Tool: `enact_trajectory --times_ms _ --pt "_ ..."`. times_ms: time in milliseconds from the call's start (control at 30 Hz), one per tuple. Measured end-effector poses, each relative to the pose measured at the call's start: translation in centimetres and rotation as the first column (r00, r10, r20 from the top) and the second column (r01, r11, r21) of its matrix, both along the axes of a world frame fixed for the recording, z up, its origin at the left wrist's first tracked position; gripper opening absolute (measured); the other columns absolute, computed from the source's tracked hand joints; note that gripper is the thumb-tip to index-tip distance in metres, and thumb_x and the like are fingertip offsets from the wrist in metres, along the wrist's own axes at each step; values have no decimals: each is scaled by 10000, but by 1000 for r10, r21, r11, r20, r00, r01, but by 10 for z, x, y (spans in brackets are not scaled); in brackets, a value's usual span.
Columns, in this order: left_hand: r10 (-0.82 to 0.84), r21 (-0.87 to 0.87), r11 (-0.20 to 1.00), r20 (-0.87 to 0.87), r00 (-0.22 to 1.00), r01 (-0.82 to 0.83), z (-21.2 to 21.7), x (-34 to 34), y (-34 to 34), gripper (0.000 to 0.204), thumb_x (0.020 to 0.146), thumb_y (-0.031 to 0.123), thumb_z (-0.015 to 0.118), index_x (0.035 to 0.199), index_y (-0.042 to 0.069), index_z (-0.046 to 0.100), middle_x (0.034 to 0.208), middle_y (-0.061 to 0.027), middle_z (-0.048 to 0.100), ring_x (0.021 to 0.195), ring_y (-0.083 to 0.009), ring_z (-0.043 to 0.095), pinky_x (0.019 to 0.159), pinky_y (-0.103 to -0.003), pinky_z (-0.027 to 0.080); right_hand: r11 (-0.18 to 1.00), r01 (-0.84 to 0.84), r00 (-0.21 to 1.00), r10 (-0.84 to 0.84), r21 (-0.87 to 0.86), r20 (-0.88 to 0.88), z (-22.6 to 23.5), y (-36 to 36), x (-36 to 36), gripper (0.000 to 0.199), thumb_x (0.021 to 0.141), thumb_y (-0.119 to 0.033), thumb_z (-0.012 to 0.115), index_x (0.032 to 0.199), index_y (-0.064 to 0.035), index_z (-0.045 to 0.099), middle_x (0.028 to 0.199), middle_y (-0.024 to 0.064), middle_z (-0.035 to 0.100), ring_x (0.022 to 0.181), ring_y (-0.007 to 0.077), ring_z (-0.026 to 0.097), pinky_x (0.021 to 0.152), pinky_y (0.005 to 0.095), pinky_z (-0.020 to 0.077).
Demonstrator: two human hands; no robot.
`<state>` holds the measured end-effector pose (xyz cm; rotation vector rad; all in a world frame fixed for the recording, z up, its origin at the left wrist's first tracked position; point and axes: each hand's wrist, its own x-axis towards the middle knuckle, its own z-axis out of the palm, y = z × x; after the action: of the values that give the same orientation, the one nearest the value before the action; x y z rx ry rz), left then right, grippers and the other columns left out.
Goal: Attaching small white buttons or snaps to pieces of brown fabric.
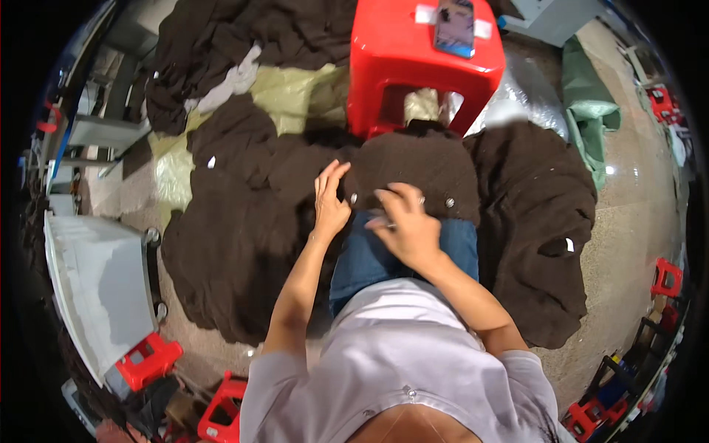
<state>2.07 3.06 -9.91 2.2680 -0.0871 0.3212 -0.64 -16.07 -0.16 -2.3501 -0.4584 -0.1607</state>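
A dark brown knitted garment (413,166) lies spread over my lap and blue jeans, with two shiny round buttons near its lower edge. My left hand (331,201) rests at the garment's left side, fingers stretched out and beside one button (354,198). Over the garment's lower edge, between the two buttons, hovers or rests my right hand (412,230). Its fingers are bent and smeared by motion. A small shiny spot shows near its thumb; I cannot make out what it is. The other button (450,202) is to the right of that hand.
Heaps of brown garments lie to the left (221,251) and right (535,244). Ahead stands a red plastic stool (421,63) with a phone (454,28) on it. Yellowish plastic sheeting (292,96) lies beyond. A white wheeled bin (103,288) stands at far left.
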Motion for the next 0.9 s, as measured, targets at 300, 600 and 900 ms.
enact_trajectory --times_ms 300,600,900 --pt "-56 -432 901 -13 998 45 -7 25 -7 248 793 66 663 1028 38 586 938 -100 626 882 -215 624 818 -297 487 991 -47 978 71 -125 196 -15 25 47 241 760 -70 631 999 -82 606 829 72 556 561 266 631 489 395 499" --pt "-195 -159 964 124 973 213 18 56 -7 266 737 -30 630 993 36 608 931 -140 617 887 -274 627 796 -324 497 965 -216 805 91 146 587 117 -49 23 327 636 -21 636 961 4 643 657 91 548 510 258 523 482 332 435" --pt "28 -247 969 176 984 17 10 63 -13 332 761 -3 577 1090 38 595 987 -138 645 944 -326 653 832 -345 505 764 300 299 -643 571 705 164 -141 26 195 874 -95 554 1025 26 578 942 98 604 811 183 573 767 330 482"
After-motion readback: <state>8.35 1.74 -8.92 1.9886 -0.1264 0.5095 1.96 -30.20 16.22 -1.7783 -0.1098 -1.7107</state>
